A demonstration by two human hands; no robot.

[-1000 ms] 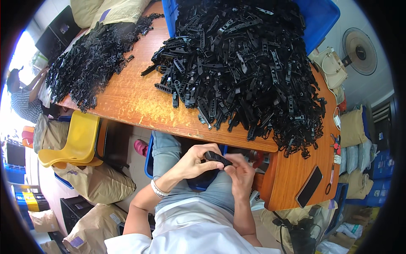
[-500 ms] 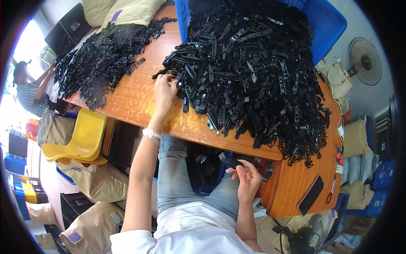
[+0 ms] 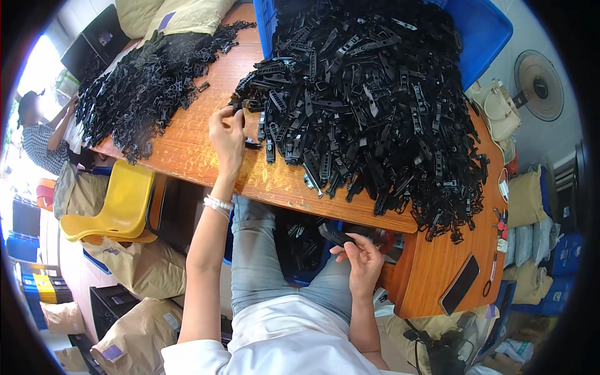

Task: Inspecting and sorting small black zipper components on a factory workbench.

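My left hand (image 3: 226,137) is over the wooden table (image 3: 181,140), at the left edge of a big heap of black plastic parts (image 3: 362,119). Its fingers pinch a small dark plastic part (image 3: 237,102), mostly covered by the fingertips. Just right of this hand, a loose black piece lies on the wood. Low over my lap, past the table's front edge, my right hand (image 3: 364,261) grips one end of a long, flat black plastic piece (image 3: 335,235). That piece slants up and to the left, above a blue bin (image 3: 315,273) of black parts between my legs.
A tipped blue crate (image 3: 486,37) stands behind the heap. Another pile of black parts (image 3: 144,87) covers the table's left, where a person in a checked shirt (image 3: 45,147) works. A phone (image 3: 460,284) and scissors (image 3: 489,278) lie right. A yellow chair (image 3: 119,200) stands left.
My left hand has drawn slightly left, away from the heap, with a dark part between its fingers. My right hand keeps hold of its black piece, nearly in place.
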